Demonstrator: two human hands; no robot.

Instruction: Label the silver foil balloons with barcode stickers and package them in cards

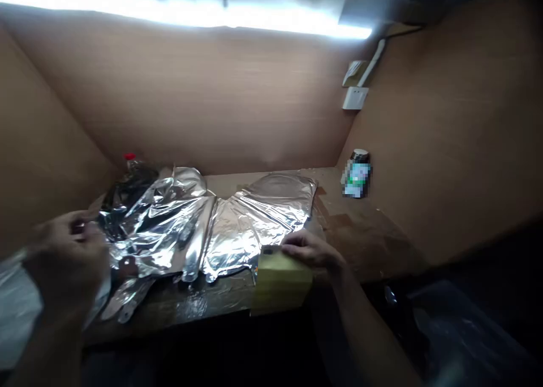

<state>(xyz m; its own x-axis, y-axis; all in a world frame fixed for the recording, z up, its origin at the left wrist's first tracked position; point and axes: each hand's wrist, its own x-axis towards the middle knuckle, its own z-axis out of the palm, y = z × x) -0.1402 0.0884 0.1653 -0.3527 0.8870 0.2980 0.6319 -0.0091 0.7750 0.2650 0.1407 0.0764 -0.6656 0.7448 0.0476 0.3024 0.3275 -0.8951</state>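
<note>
Silver foil sheets (241, 228) lie crumpled and shiny across the bench, with narrow tabs along their front edge. My right hand (311, 250) is closed on the upper edge of a yellow paper piece (282, 282) that hangs over the bench's front edge, just right of the foil. At the left, my left hand (74, 251) is raised with its fingers curled together near the foil's left end. It is blurred, and what it grips, if anything, is too unclear to name. Pale translucent plastic (17, 308) shows beside and behind the left wrist.
A bottle with a red cap (129, 158) and dark plastic stand at the back left. A container with a white lid (360, 154) is at the back right, below a wall socket (355, 98). Brown panels enclose the bench (369, 234); a clear plastic bin (466, 330) sits lower right.
</note>
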